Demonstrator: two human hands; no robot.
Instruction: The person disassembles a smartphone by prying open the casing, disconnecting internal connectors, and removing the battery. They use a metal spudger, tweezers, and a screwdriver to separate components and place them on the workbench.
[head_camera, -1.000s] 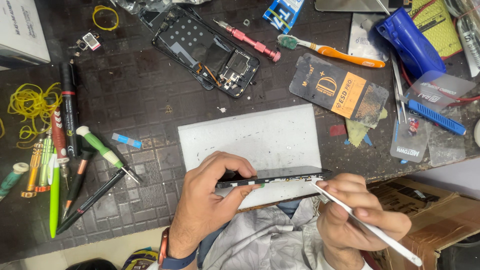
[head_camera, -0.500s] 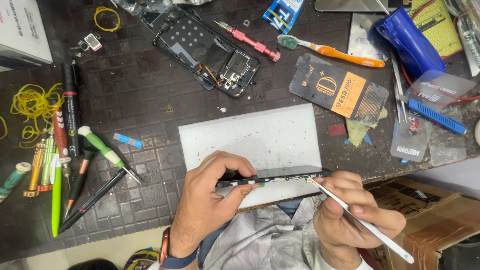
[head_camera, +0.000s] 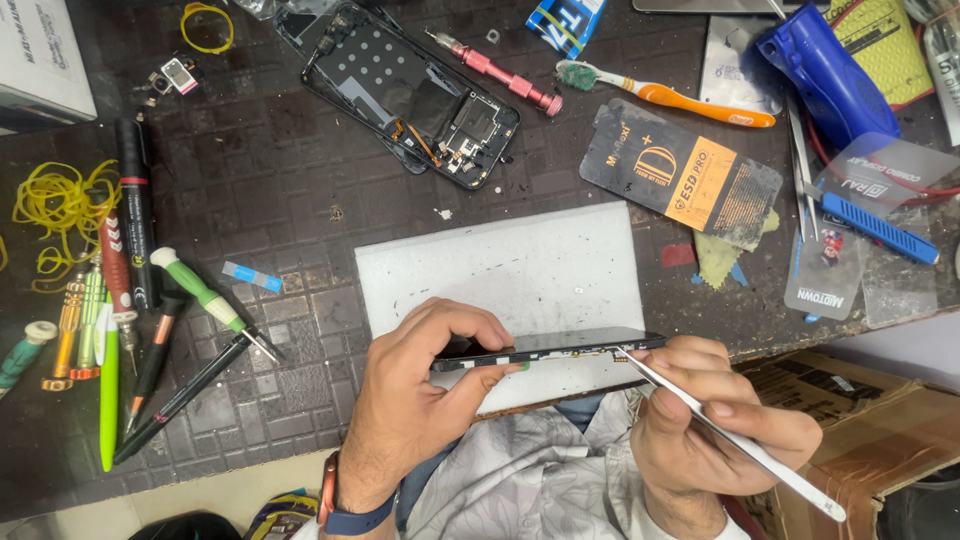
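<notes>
My left hand (head_camera: 420, 400) grips a thin black phone part (head_camera: 560, 347), held edge-on and level above the near edge of a white foam pad (head_camera: 500, 270). My right hand (head_camera: 710, 430) holds silver tweezers (head_camera: 740, 440); their tip touches the right end of that part's edge. The tweezers' handle runs down to the lower right. An opened phone body (head_camera: 415, 95) with bare circuit boards lies face up at the back of the dark work mat (head_camera: 280, 160).
Left of the pad lie several screwdrivers and pens (head_camera: 130, 300) and yellow rubber bands (head_camera: 55, 205). Behind it are a pink screwdriver (head_camera: 495, 72), an orange toothbrush (head_camera: 670, 95), a black and orange packet (head_camera: 680, 172) and a blue tool (head_camera: 820, 70). A cardboard box (head_camera: 860, 420) sits lower right.
Both hands have held nearly still; the tweezers tip has shifted slightly along the part's right end.
</notes>
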